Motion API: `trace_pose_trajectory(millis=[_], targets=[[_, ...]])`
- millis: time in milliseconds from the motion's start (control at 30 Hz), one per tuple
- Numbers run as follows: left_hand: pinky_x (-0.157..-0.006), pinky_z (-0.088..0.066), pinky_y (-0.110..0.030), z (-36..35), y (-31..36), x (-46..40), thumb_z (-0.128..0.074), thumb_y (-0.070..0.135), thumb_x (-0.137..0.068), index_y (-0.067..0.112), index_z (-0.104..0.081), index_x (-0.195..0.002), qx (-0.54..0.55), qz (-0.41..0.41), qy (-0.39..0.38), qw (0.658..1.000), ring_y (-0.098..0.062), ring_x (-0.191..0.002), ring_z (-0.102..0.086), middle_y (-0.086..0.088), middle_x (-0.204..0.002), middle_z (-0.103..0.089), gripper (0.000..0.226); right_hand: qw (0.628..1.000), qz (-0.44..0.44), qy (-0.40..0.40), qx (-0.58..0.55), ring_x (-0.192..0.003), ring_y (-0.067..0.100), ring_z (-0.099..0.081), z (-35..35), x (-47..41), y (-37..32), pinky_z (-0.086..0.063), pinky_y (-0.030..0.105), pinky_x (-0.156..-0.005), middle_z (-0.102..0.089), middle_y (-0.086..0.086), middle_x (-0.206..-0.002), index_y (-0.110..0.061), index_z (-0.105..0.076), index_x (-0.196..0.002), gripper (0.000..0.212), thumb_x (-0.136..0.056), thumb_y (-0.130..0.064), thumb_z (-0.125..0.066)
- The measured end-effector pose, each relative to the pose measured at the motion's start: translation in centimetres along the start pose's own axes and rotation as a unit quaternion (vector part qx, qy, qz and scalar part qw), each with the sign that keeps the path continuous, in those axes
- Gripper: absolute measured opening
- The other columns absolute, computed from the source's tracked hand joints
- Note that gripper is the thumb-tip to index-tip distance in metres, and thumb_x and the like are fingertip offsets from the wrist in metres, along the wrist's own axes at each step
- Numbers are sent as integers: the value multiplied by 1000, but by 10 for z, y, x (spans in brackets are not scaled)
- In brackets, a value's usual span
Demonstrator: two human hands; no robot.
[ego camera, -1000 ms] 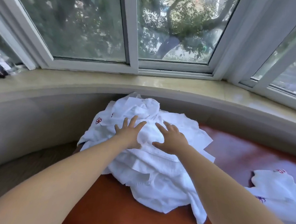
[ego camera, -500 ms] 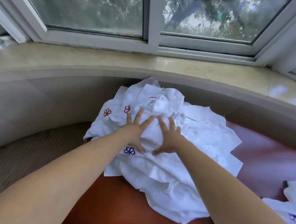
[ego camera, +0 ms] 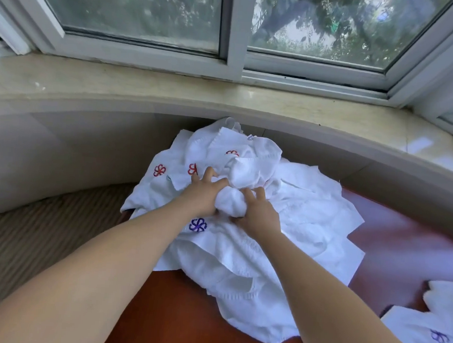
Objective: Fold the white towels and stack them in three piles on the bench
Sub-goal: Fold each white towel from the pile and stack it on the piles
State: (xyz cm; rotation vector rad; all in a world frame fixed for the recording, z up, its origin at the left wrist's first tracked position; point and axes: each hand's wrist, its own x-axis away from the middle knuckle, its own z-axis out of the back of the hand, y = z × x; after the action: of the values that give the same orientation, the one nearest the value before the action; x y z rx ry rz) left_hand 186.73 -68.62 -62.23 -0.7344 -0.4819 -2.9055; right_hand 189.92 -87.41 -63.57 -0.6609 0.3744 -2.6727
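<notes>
A loose heap of white towels [ego camera: 283, 227] with red and purple flower embroidery lies on the reddish-brown bench [ego camera: 184, 314], against the curved wall under the window. Both my hands are on top of the heap. My left hand [ego camera: 202, 193] and my right hand [ego camera: 257, 213] grip a bunched-up fold of one white towel [ego camera: 230, 202] between them, fingers curled into the cloth. More white towels [ego camera: 427, 332] with a purple flower lie at the bench's right edge, partly cut off by the frame.
A curved marble window ledge [ego camera: 172, 88] runs behind the bench, with white-framed windows above. Ribbed grey-brown carpet [ego camera: 36, 234] covers the floor to the left of the bench.
My hands went from lying flat and spread on the heap to closing together and bunching a towel between them. The view has tilted down and moved closer.
</notes>
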Motion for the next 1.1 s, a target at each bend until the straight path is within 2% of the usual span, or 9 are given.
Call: trace_pose_trajectory(millis=[100,167,300,467,600,733,933,1033,1100], targets=[[-89,-51,-45,-5,9,17,-67,27,-87,36,-37,-144,-9,-4,23,1000,-44,-125,-38,-7,-148,-20,65,1000,12,19,-15,-83,29,-55,2,20,-2,-45,35,-61,-43,-1,-128,-29,-44,-134,57,-86,-41,-73],[-85,-50,-43,-3,16,29,-63,26,-90,37,-36,-144,-7,-8,32,999,-43,-123,-39,-6,-148,-20,62,999,22,28,-38,-77,27,-53,10,34,-2,-43,35,-60,-47,0,-120,-26,-48,-127,45,-87,-29,-68],[-83,-49,-43,9,36,53,-63,26,-90,40,-35,-141,-5,-25,51,998,-39,-117,-42,-4,-147,-22,61,996,38,41,-67,-88,28,-60,35,65,1,-51,39,-70,-51,0,-114,-25,-51,-125,40,-88,-22,-64],[-76,-46,-40,26,87,82,-64,27,-88,42,-37,-131,-3,-49,85,995,-34,-109,-45,-1,-143,-24,53,995,47,72,-59,-93,29,-61,74,105,26,-50,38,-74,-53,-2,-115,-25,-51,-123,40,-85,-20,-64],[-80,-52,-46,37,143,102,-65,32,-88,43,-37,-134,-1,-73,113,991,-34,-109,-45,-2,-140,-26,55,991,55,108,-61,-100,27,-62,110,143,60,-53,41,-83,-57,-3,-119,-24,-53,-123,39,-85,-20,-64],[-69,-42,-38,45,212,115,-65,35,-87,46,-34,-132,-1,-98,133,986,-31,-109,-44,-1,-140,-26,55,986,57,148,-60,-98,28,-61,147,187,106,-52,41,-78,-58,-2,-116,-23,-54,-115,32,-84,-17,-63],[-87,-52,-47,41,321,123,-68,34,-84,41,-35,-141,-3,-144,162,976,-39,-119,-44,-5,-145,-25,66,974,46,217,-43,-96,30,-61,197,252,187,-55,42,-75,-55,-7,-119,-28,-54,-120,37,-85,-19,-62],[-89,-52,-47,37,384,124,-68,34,-84,38,-35,-140,-1,-181,174,968,-42,-121,-45,-6,-148,-25,65,965,35,256,-30,-95,31,-61,220,286,236,-52,39,-72,-54,-6,-119,-28,-54,-119,37,-85,-18,-61],[-83,-50,-42,34,425,124,-69,35,-84,35,-37,-140,-3,-200,188,962,-42,-118,-50,-8,-147,-27,64,961,25,275,-20,-96,33,-62,235,308,266,-54,42,-75,-55,-5,-121,-28,-54,-121,38,-85,-19,-61]])
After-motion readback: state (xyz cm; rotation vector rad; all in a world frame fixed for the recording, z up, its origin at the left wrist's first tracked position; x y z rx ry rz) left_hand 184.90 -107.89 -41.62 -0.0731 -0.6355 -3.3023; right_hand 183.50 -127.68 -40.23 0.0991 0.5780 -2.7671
